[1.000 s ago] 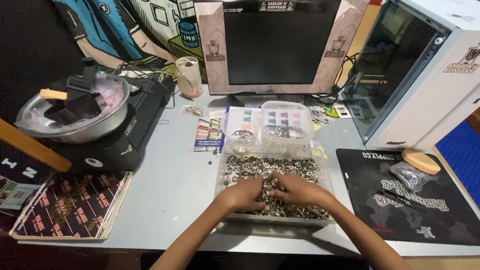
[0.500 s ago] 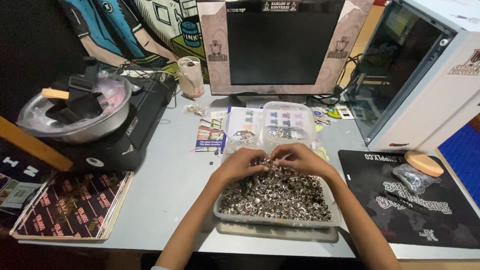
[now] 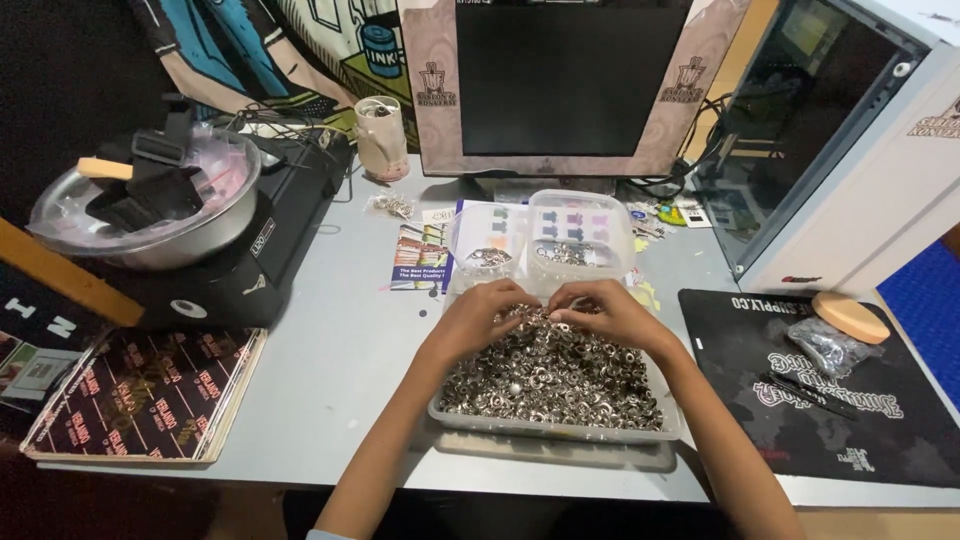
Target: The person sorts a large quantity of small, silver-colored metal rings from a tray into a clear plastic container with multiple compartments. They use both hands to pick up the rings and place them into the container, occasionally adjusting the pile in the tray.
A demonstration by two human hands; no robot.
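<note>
Change vs. 1 s ago: both hands have moved from the near part of the tray (image 3: 556, 428) to its far edge, and the view has shifted slightly. The left hand (image 3: 478, 318) and right hand (image 3: 607, 312) now sit side by side over the far end of the heap, fingertips meeting approx. at centre, curled down into the metal rings (image 3: 555, 378). Fingers appear pinched on a few small pieces; the exact pieces cannot be resolved, so grip content is given as rings only. Judgement: work has gone from digging in the bulk to handling individual pieces close to the two small clear tubs (image 3: 540, 240) just beyond the tray, each holding a small qty of similar parts. Rings: small, silver, shiny, washer-like, loose, piled deep, filling the shallow clear rectangular tray nearly wall to wall. The tray rests on a lid or second tray, front centre of the grey table (image 3: 330, 360), before the monitor (image 3: 570, 85). Left: metal bowl (image 3: 150, 215) on a black device. Right: black mat (image 3: 820, 400).
</note>
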